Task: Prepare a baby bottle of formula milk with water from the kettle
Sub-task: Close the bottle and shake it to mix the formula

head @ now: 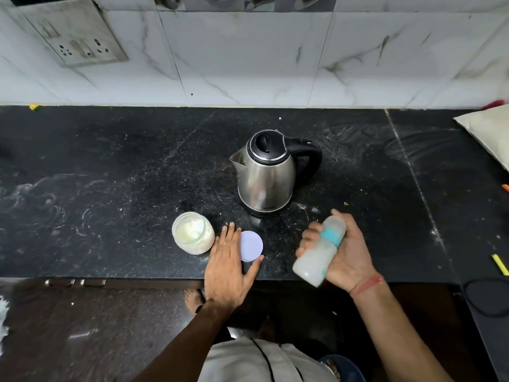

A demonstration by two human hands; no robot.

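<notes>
My right hand point(345, 252) grips a baby bottle point(319, 250) with a teal collar; the bottle is tilted, blurred and looks milky inside. A steel kettle point(265, 175) with a black lid and handle stands on the black counter point(110, 166), behind the bottle. To the left sits an open jar of pale formula powder point(192, 232). Its round pale lid point(251, 245) lies flat beside it. My left hand point(230, 263) rests flat on the counter with straight fingers, between the jar and the lid, touching the lid's edge.
A marble-tiled wall with a switch-and-socket plate point(74, 37) rises behind the counter. A pale cushion-like item point(490, 130) lies at the right edge. A yellow object point(500, 264) and a dark round object point(487, 296) sit at the near right.
</notes>
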